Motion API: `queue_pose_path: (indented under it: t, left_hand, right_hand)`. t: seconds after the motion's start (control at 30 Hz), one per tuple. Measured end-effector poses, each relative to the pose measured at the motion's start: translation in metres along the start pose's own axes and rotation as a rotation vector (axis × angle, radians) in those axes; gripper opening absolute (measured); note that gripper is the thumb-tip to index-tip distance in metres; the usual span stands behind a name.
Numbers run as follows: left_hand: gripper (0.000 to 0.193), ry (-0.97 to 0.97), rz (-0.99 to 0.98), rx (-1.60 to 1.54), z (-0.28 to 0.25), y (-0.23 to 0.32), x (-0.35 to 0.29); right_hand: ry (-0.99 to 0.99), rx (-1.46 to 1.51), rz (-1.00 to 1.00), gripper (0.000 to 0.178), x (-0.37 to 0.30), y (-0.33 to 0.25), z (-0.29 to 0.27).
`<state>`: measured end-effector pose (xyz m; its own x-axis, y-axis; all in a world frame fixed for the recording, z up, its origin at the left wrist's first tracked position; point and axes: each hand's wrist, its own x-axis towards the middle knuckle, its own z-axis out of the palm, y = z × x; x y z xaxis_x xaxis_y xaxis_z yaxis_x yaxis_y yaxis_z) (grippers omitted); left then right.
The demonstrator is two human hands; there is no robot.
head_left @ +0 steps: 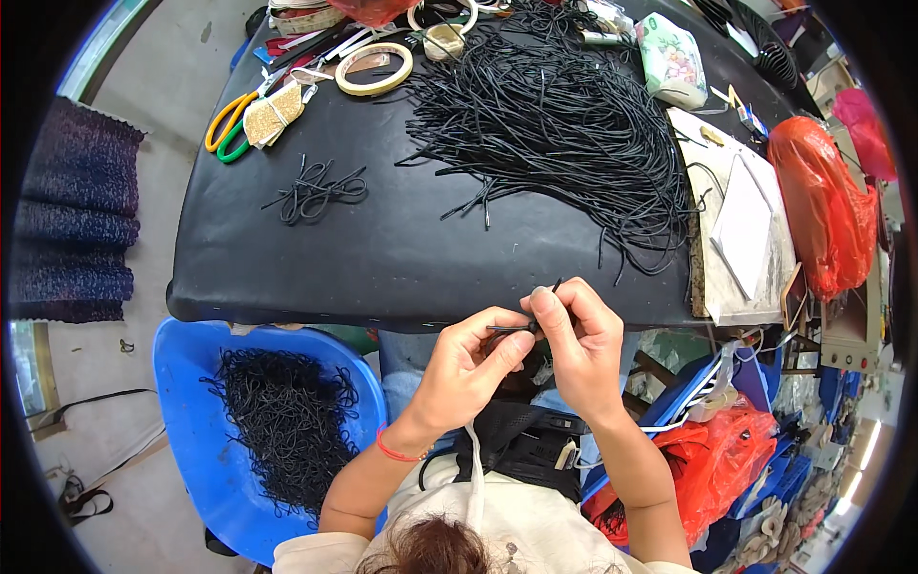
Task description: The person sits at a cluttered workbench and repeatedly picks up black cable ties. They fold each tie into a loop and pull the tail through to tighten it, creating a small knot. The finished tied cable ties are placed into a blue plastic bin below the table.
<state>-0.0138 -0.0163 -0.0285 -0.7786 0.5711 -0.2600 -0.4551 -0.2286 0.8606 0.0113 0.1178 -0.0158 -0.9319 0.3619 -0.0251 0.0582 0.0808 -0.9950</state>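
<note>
A thin black cord (510, 329) is pinched between my two hands, just off the front edge of the table. My left hand (476, 362) is closed, thumb and forefinger on one part of the cord. Close beside it, my right hand (581, 349) grips the cord too, and a short end sticks up past its thumb. Most of the cord is hidden by my fingers. Beyond my hands, a large heap of black cords (564, 134) spreads over the table. A small tangle of looped black cords (317, 189) lies apart on the left.
The black-covered table (382, 258) also bears a tape roll (374, 69), scissors with orange and green handles (229, 126), a floral packet (672, 59) and a pale board (755, 220). A blue tub (191, 421) of black cords stands lower left. Red plastic bags (820, 206) sit at right.
</note>
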Motion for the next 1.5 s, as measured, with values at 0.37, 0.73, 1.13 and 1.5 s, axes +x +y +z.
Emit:
queue_pose_path:
  t: [0.37, 0.73, 1.13, 1.5]
  left_hand:
    - [0.021, -0.03, -0.035, 0.002, -0.02, 0.001, 0.005]
    - [0.015, 0.114, 0.066, 0.037, -0.009, 0.004, 0.002]
    - [0.021, 0.168, 0.225, -0.096, 0.007, -0.002, 0.01]
    - [0.017, -0.082, 0.034, -0.079, -0.006, 0.008, 0.005]
  right_hand:
    - [-0.106, 0.226, 0.399, 0.017, 0.012, -0.007, -0.012]
    - [-0.27, 0.153, 0.238, 0.016, -0.006, -0.013, -0.011]
    - [-0.207, 0.578, 0.405, 0.017, -0.019, -0.007, -0.001]
    - [-0.284, 0.186, 0.106, 0.019, 0.006, -0.015, -0.007]
